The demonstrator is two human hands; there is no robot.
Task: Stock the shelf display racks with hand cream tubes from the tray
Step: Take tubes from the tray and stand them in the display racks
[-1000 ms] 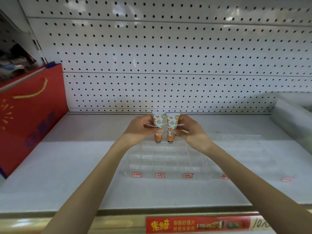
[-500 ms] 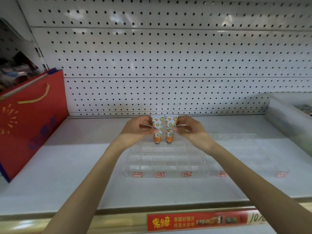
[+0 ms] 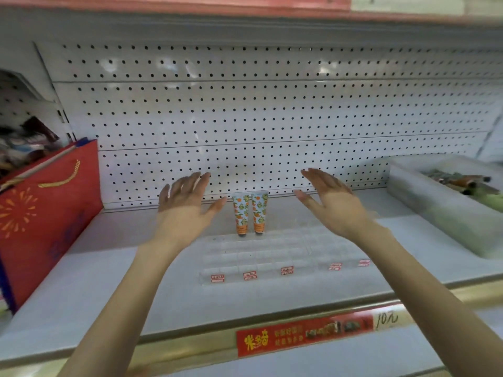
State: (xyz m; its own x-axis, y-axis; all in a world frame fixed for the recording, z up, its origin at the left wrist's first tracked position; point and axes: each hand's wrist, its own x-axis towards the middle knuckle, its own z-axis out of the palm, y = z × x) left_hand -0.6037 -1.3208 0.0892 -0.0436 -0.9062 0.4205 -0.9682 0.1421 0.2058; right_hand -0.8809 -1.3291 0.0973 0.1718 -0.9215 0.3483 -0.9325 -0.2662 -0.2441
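Two hand cream tubes with an orange-fruit print stand upright, caps down, side by side in the back row of a clear acrylic display rack [image 3: 272, 257]: the left tube [image 3: 241, 214] and the right tube [image 3: 259, 213]. My left hand [image 3: 185, 206] hovers to the left of them, fingers spread and straight, holding nothing. To the tubes' right, my right hand [image 3: 328, 201] is likewise spread and free of them. Neither hand touches a tube. A translucent tray [image 3: 424, 205] at the far right holds more tubes, blurred.
The rack sits on a white shelf [image 3: 109, 281] backed by a perforated panel [image 3: 272, 118]. A red gift bag [image 3: 40, 213] stands at the left. A second clear rack [image 3: 340, 248] adjoins on the right. A red price strip [image 3: 302, 336] runs along the shelf's front edge.
Both hands have let go of the two tubes and moved apart and upward, fingers spreading. The tubes stay standing in the rack. The view has tilted up.
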